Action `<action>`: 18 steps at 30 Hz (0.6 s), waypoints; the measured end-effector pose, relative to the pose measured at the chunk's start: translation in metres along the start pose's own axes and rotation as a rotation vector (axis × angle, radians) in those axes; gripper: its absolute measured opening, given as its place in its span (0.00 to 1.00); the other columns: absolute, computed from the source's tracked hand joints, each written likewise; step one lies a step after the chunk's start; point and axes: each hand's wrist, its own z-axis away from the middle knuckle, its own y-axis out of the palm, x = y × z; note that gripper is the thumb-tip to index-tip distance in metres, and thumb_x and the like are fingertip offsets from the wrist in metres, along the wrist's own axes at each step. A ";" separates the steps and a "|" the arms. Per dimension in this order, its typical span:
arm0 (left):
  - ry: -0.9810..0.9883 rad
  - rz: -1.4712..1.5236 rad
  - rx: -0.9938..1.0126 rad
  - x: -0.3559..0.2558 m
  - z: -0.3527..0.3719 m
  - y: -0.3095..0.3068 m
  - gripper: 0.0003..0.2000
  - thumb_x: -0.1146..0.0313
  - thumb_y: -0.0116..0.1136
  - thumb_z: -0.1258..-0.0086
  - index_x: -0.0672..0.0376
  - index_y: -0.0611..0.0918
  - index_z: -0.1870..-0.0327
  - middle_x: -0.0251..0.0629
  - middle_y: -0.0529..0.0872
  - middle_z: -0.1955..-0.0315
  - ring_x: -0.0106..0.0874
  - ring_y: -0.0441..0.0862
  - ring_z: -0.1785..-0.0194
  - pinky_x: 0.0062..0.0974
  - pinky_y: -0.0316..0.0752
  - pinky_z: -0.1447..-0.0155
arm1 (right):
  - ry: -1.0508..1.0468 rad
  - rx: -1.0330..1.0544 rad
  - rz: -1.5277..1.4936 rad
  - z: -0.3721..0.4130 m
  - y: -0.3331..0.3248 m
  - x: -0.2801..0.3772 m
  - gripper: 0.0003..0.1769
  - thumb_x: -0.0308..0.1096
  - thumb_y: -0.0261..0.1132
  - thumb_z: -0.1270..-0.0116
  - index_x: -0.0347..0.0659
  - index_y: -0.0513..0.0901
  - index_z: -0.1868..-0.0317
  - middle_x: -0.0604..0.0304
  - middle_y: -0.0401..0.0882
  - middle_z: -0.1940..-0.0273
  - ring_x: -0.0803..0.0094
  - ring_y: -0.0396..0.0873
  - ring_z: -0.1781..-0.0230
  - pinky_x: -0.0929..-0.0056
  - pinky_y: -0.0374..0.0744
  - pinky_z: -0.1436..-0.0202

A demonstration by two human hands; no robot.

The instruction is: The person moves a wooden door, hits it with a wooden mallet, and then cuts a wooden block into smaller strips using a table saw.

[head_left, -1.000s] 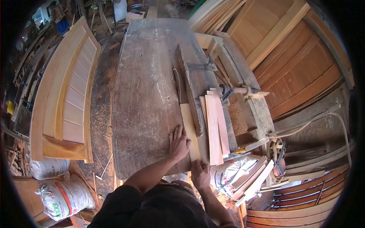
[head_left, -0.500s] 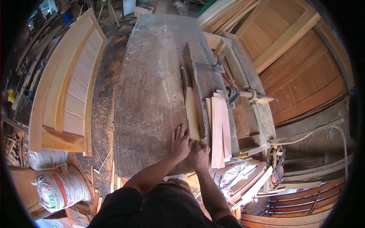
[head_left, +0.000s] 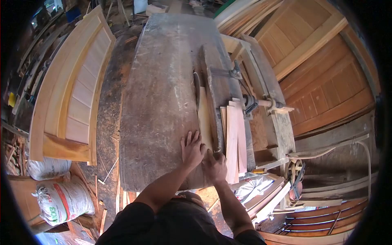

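Note:
A pale wooden strip (head_left: 205, 122) lies along the worn wooden table (head_left: 157, 102), against the left side of a dark upright fence board (head_left: 213, 98). Its far end is beside the curved saw blade (head_left: 197, 81), which rises through the tabletop. My left hand (head_left: 192, 149) lies with fingers spread on the table, its fingertips beside or touching the strip's left edge. My right hand (head_left: 214, 165) is closed around the near end of the strip, close to the fence's end; its fingers partly hide that end.
Several thin pale boards (head_left: 234, 141) lie right of the fence. A clamp (head_left: 235, 72) holds the fence farther off, near a shaft (head_left: 263, 103). A panelled door (head_left: 73, 90) stands at left above filled sacks (head_left: 63, 202). More wooden doors (head_left: 322, 81) lean at right.
The strip has slid slightly forward along the fence, its far end now farther beside the blade. Both hands have moved a little forward with it. The view has shifted slightly.

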 end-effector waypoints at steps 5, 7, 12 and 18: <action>-0.008 -0.033 -0.026 0.004 -0.024 0.002 0.26 0.58 0.55 0.25 0.60 0.79 0.30 0.40 0.74 0.24 0.51 0.63 0.19 0.62 0.48 0.19 | 0.077 -0.099 0.130 -0.013 0.011 0.015 0.31 0.53 0.69 0.31 0.66 0.79 0.27 0.29 0.66 0.29 0.34 0.69 0.33 0.44 0.75 0.32; 0.006 -0.052 -0.039 0.007 -0.032 0.003 0.26 0.57 0.55 0.25 0.59 0.79 0.30 0.40 0.75 0.25 0.51 0.63 0.19 0.62 0.48 0.19 | 0.102 -0.108 0.132 -0.018 0.013 0.017 0.31 0.53 0.69 0.31 0.67 0.79 0.27 0.30 0.65 0.28 0.34 0.68 0.32 0.42 0.73 0.30; 0.001 -0.050 -0.027 0.011 -0.034 0.009 0.26 0.55 0.56 0.26 0.57 0.80 0.29 0.38 0.74 0.24 0.50 0.61 0.18 0.62 0.47 0.19 | 0.101 -0.133 0.123 -0.018 0.018 0.016 0.33 0.53 0.68 0.30 0.66 0.75 0.25 0.38 0.67 0.29 0.40 0.67 0.31 0.42 0.72 0.35; -0.020 -0.062 0.004 0.004 -0.037 0.003 0.27 0.54 0.55 0.26 0.56 0.81 0.30 0.38 0.74 0.24 0.52 0.60 0.18 0.61 0.47 0.18 | 0.165 -0.053 0.105 -0.019 0.013 0.022 0.34 0.54 0.66 0.30 0.63 0.74 0.24 0.42 0.71 0.36 0.43 0.68 0.34 0.44 0.71 0.33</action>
